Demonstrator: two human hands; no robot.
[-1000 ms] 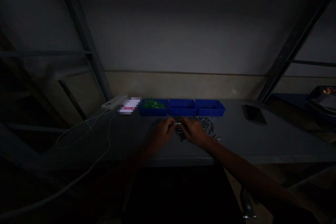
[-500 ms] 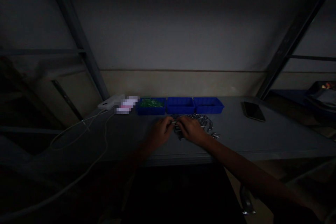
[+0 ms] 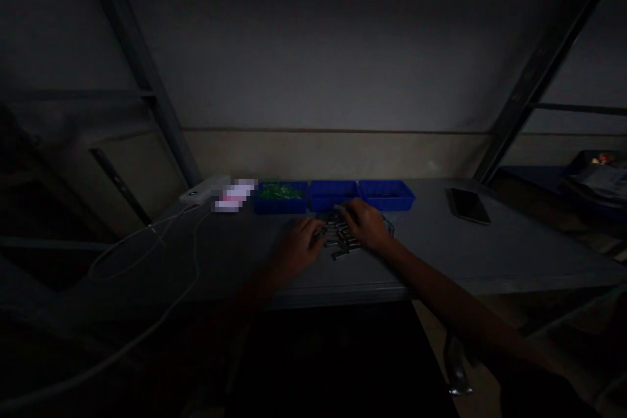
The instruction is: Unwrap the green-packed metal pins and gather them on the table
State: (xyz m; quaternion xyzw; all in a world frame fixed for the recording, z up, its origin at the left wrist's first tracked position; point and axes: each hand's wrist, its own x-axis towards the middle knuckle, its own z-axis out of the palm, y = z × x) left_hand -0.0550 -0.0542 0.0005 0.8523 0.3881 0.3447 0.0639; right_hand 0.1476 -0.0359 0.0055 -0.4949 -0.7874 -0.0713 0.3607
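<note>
Small shiny metal cylinders (image 3: 337,255) lie in a loose pile on the grey table, between and under my hands. On the pile's left edge my left hand (image 3: 298,245) has its fingers curled with thumb and fingertips close together; what they hold, if anything, is too dark to make out. My right hand (image 3: 366,223) reaches over the far side of the pile, just in front of the middle blue bin (image 3: 334,196). A small pale piece shows at its pinched fingertips, its kind unclear. Part of the pile is hidden behind this hand.
A left blue bin (image 3: 280,208) holds green, plastic-looking pieces; a right blue bin (image 3: 389,201) has a few dark items. A phone (image 3: 469,206) lies to the right. A white device (image 3: 198,192) and white cable (image 3: 196,255) are on the left. Metal posts flank the table (image 3: 431,248).
My hands were together at a small piece over the pile. Now they are apart: my right hand has moved away toward the bins, while the left has stayed near its place.
</note>
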